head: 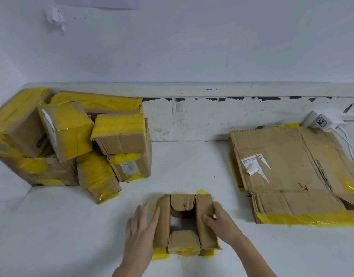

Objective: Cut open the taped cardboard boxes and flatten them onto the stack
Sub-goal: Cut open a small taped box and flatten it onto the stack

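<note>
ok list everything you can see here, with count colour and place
open box: one, brown with yellow tape, front centre of the table, flaps spread
taped boxes: a pile, about seven, brown with yellow tape, back left
flat stack: one, brown with yellow tape edges, right side, torn white label on top
charger: one, white, behind the stack by the wall, cables trailing right
table: one, white
wall: white, scuffed along the base
hands: left flat against the open box's left side, right gripping its right flap

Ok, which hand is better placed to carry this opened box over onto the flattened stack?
Probably the right hand: it grips the opened box on the side facing the flattened stack. The left hand lies open on the far side.
</note>
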The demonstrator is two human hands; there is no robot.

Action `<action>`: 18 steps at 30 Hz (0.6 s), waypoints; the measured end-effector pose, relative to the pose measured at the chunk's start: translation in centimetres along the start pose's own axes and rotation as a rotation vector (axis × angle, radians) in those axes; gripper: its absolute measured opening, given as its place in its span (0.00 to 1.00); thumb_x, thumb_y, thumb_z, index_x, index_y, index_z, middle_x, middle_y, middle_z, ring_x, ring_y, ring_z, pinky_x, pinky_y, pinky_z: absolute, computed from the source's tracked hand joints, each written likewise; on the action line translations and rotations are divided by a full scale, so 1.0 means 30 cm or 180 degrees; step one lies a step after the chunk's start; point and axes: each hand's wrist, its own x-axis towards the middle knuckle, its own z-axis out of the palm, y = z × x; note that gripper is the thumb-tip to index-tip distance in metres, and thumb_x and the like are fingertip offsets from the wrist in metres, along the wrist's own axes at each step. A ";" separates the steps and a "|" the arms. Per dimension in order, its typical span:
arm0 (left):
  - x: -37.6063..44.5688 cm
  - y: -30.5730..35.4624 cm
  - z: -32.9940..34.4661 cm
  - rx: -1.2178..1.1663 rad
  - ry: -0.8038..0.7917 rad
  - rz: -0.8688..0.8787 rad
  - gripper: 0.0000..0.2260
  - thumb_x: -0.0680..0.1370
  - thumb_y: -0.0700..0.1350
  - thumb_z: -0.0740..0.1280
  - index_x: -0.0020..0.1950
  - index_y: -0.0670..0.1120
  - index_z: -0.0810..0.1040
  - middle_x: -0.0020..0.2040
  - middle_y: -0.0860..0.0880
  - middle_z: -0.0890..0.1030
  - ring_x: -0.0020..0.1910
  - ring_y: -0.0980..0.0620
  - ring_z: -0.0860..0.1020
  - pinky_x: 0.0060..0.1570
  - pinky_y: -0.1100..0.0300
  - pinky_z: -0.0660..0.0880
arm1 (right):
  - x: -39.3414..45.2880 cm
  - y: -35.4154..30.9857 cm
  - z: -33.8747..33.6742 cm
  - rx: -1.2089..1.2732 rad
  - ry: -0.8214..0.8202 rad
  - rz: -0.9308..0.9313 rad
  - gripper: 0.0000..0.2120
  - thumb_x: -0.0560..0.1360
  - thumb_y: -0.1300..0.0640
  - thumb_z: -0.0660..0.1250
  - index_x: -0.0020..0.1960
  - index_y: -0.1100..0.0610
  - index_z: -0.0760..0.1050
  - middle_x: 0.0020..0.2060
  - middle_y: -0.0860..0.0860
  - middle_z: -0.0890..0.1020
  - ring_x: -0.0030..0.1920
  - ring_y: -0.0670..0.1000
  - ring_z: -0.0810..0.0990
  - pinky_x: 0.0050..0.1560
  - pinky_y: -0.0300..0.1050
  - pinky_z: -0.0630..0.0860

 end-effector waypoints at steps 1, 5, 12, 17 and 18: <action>0.004 -0.007 -0.016 0.0269 -0.0003 0.0186 0.51 0.48 0.31 0.76 0.70 0.48 0.64 0.70 0.49 0.66 0.64 0.50 0.70 0.59 0.56 0.73 | 0.007 0.006 -0.007 -0.0289 0.0130 -0.0121 0.22 0.79 0.57 0.62 0.70 0.55 0.59 0.63 0.47 0.69 0.63 0.48 0.70 0.56 0.34 0.68; -0.008 0.057 -0.103 0.0192 -0.0230 0.0745 0.36 0.69 0.29 0.64 0.73 0.52 0.63 0.74 0.61 0.57 0.69 0.57 0.65 0.65 0.70 0.59 | 0.012 -0.046 -0.015 -0.2309 0.0985 -0.1085 0.35 0.73 0.61 0.65 0.76 0.54 0.52 0.74 0.48 0.59 0.73 0.52 0.61 0.66 0.47 0.67; -0.029 0.203 -0.077 0.0853 -0.0857 0.0126 0.37 0.74 0.69 0.51 0.77 0.51 0.44 0.73 0.47 0.62 0.73 0.47 0.57 0.69 0.48 0.56 | 0.100 -0.043 0.120 -0.3314 0.1099 -0.1119 0.40 0.44 0.61 0.81 0.55 0.56 0.73 0.32 0.55 0.77 0.27 0.58 0.73 0.25 0.47 0.69; -0.041 0.276 -0.013 0.0942 -0.0640 -0.0256 0.39 0.55 0.65 0.77 0.60 0.46 0.79 0.71 0.30 0.53 0.70 0.33 0.63 0.59 0.34 0.64 | 0.106 -0.080 0.110 -0.3270 0.1128 -0.1079 0.26 0.52 0.55 0.81 0.45 0.56 0.74 0.31 0.53 0.76 0.26 0.56 0.73 0.25 0.45 0.63; -0.036 0.286 -0.016 0.0917 -0.0458 -0.0194 0.35 0.48 0.62 0.80 0.48 0.44 0.83 0.70 0.31 0.56 0.67 0.34 0.68 0.56 0.36 0.67 | 0.099 -0.098 0.094 -0.3227 0.1086 -0.1092 0.19 0.62 0.49 0.78 0.47 0.55 0.76 0.37 0.54 0.78 0.33 0.57 0.76 0.30 0.47 0.68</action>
